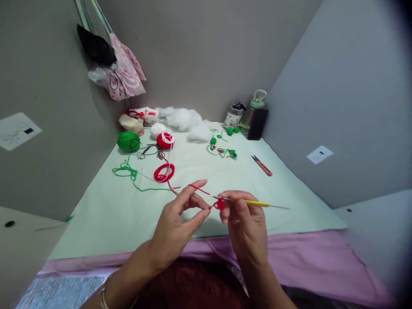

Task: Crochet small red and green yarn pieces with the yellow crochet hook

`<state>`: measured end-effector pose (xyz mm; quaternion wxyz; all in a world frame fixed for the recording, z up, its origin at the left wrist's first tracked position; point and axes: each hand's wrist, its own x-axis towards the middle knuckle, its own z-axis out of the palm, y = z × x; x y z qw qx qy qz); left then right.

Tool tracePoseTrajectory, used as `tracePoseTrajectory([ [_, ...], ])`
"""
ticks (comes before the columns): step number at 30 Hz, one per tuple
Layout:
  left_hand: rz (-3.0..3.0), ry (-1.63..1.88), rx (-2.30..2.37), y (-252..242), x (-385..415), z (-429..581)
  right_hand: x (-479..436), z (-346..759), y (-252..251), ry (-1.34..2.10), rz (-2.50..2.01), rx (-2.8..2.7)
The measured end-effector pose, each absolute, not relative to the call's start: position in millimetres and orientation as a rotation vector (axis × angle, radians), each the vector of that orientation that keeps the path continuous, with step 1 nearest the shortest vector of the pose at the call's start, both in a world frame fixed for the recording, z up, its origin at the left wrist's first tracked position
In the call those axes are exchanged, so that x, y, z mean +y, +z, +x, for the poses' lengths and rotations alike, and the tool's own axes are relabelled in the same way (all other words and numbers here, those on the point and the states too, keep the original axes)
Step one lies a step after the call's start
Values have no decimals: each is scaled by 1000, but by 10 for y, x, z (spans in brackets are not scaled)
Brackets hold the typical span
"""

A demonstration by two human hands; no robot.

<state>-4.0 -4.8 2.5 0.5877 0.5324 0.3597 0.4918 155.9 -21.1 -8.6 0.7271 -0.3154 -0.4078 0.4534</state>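
Observation:
Between my two hands is a small red crochet piece with a loop beside it. My left hand pinches the tail end of the piece between thumb and a finger, and red yarn runs over its raised index finger. My right hand grips a crochet hook with a yellow handle. The hook's thin metal tip points left, by the yarn and above the red piece. The red strand leads back from my left hand to a flat red yarn coil on the table.
Left of centre lie a green yarn ball, a red-and-white ball and loose green yarn. White stuffing is heaped at the back. Small green pieces and thread snips lie right. A phone leans by a bottle.

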Motion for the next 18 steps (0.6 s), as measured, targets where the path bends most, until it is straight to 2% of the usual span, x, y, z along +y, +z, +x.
tracePoseTrajectory([
  [8, 883, 1113, 637, 31, -39, -32, -218, 1549, -105, 1009, -696, -905],
  [18, 1118, 1154, 761, 43, -98, -34, -220, 1504, -72, 1020, -606, -962],
])
